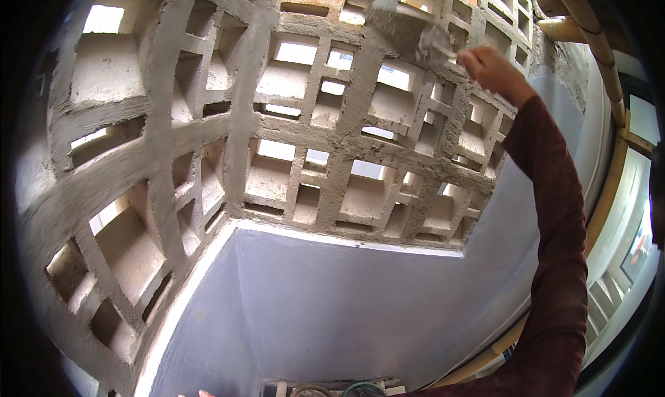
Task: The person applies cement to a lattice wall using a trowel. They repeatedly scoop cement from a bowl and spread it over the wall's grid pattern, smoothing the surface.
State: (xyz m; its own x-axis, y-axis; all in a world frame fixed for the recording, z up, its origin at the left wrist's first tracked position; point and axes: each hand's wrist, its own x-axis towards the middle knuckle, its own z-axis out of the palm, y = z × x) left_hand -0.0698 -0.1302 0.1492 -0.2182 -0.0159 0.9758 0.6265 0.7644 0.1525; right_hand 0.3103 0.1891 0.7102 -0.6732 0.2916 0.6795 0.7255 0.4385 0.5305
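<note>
High at the upper right, my right hand (pixel 488 71) is closed around the short handle of a mortar-smeared trowel (pixel 433 45), slightly blurred. The trowel is up against the grey breeze-block wall (pixel 339 144), beside a darker, wet-looking grey patch (pixel 393 33) on its ribs. Rough mortar covers the joints between the blocks, and daylight shows through many openings. Only a few fingertips of my left hand (pixel 203 393) show at the bottom edge, so what it does is hidden.
A smooth grey-blue wall (pixel 360 300) lies below the blocks, bordered by a white ledge (pixel 346 242). Bamboo poles (pixel 609 189) run along the right side. Rims of two round containers, one brownish (pixel 312 391) and one greenish (pixel 364 389), show at the bottom.
</note>
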